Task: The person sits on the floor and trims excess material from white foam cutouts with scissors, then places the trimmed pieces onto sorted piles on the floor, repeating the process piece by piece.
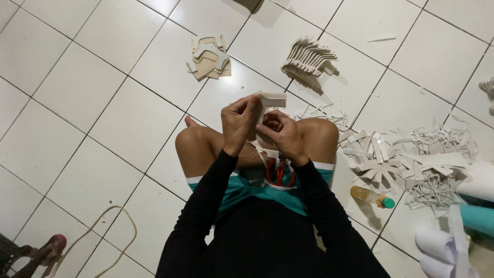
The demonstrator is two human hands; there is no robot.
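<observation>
Both hands raised over crossed legs, angled white cardboard cut-out (267, 103) between them. Left hand (237, 123) grip pinches its upper edge, steadying; right hand (280, 133) grip pinches lower stem. Red-handled scissors (279, 172) parked in lap, within reach. Finished cut-out stack (307, 59) set apart on white tiled floor (103, 103).

There is only one view, from a camera worn on the person's head, looking steeply down over the chest and crossed legs to the white tiled floor (103, 113). It sits close above the hands (262, 131), which fall near mid-frame, while the floor spreads wide to every edge.
</observation>
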